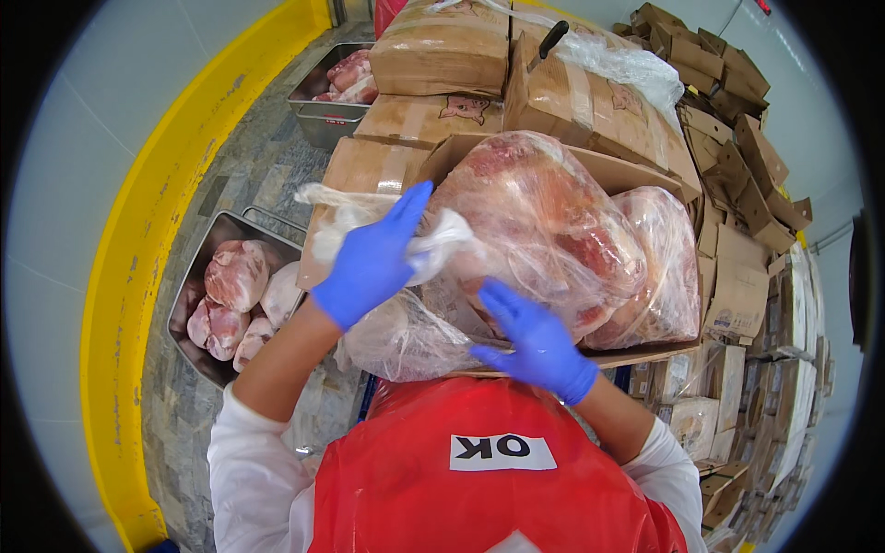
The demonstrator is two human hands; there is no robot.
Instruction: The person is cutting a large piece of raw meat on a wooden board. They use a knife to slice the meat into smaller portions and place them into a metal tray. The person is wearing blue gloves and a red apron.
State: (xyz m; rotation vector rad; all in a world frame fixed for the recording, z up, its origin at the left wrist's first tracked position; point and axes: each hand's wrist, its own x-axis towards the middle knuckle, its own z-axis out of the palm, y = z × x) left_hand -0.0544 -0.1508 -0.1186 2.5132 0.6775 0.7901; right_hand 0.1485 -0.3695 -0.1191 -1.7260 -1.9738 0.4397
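A large cut of raw meat in clear plastic wrap (544,221) fills much of an open cardboard box (452,155) in front of me. Beside it on the right lies another wrapped piece of meat (659,267). My left hand (369,267), blue-gloved, has its fingers stretched out over a bunched strip of whitish plastic film (447,244); its thumb is hidden. My right hand (539,341), also blue-gloved, rests at the near side of the large cut, thumb and fingers apart. Loose clear plastic (406,336) spills over the box's near left edge.
Metal tubs of meat stand on the floor at left (175,318) and far left (336,120). Closed cartons (442,55) sit behind the open box, with a black-handled knife (553,41) stuck upright at one. Flattened cardboard (737,157) and stacked cartons (784,387) line the right.
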